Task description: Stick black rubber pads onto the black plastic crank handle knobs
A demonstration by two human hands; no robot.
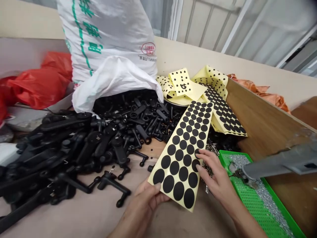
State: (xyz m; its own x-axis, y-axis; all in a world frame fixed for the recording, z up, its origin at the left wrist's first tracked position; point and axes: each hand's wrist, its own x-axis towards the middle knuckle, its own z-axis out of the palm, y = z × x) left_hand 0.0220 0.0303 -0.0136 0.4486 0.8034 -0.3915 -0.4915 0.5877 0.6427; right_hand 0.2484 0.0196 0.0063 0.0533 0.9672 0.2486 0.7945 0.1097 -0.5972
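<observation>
A pale yellow sheet of round black stickers (183,144) slants up and away from me. My left hand (148,200) grips its near left corner, thumb on top and fingers beneath. At the right edge, my right hand (215,172) has its thumb and forefinger on the dots there; its other fingers are partly hidden. To the left lies a heap of black plastic crank-like handles (81,148). Smaller black parts (141,115) spill from the mouth of a white woven sack (116,39). Behind the held sheet lie more sticker sheets (226,114), some folded.
A green tray (250,195) with small metal pieces sits at right, under a grey metal arm (279,162). A wooden board (260,115) stands beyond it. Red plastic bags (49,79) lie at far left; orange plastic (267,94) shows behind the board.
</observation>
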